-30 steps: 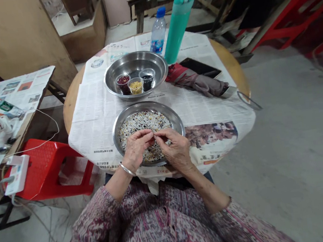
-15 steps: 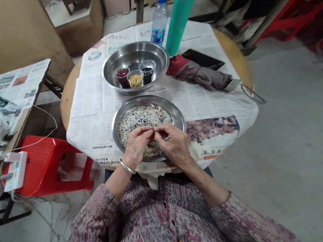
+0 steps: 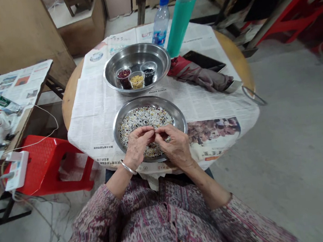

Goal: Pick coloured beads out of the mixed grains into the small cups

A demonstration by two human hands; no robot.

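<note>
My left hand [image 3: 137, 144], with a silver bangle at its wrist, is closed in a pinch over the near metal basin [image 3: 178, 113]. My right hand [image 3: 176, 144] pinches too, its fingertips meeting those of the left. Whatever lies between the fingertips is too small to make out. Beneath them a mix of white, black, yellow and reddish grains [image 3: 146, 117] covers the basin's bottom. Behind it stands a larger metal basin [image 3: 110, 82]. Inside are three clear cups: one of dark red beans [image 3: 123, 74], one of yellow kernels [image 3: 137, 81] and one of black beans [image 3: 148, 75].
Newspaper [image 3: 86, 106] covers the round table. At its back stand a clear bottle [image 3: 160, 24] and a tall teal bottle [image 3: 181, 21]. A folded umbrella [image 3: 203, 75] and a dark tablet [image 3: 205, 60] lie on the right. A red stool [image 3: 49, 161] with a power strip [image 3: 18, 170] stands left.
The view has shifted slightly, so everything sits a little lower and to the right. Both hands keep their pinched pose over the near basin.
</note>
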